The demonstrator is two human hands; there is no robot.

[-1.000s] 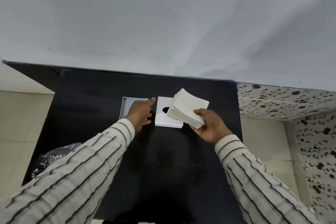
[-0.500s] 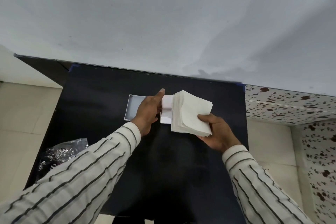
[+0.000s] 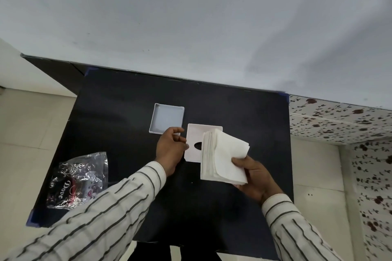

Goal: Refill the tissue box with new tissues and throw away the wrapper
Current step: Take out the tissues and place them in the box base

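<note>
On the black table (image 3: 118,112) lies the white tissue box base (image 3: 167,117), empty, with its open side up. Just right of it is the white box lid (image 3: 196,135) with an oval hole. My left hand (image 3: 169,150) pinches the lid's left edge. My right hand (image 3: 253,176) grips a thick stack of white tissues (image 3: 224,157) from below, holding it over the lid's right part and hiding that part. The crumpled clear wrapper (image 3: 78,178) with dark print lies at the table's left front.
A plain grey wall rises behind the table. Pale floor tiles lie to the left, and a surface with a floral pattern (image 3: 339,121) stands to the right. Bare tabletop stretches in front between my striped sleeves.
The lid has come nearer to me and away from the base, with my left hand on its left edge. The tissue stack in my right hand has moved down and slightly right.
</note>
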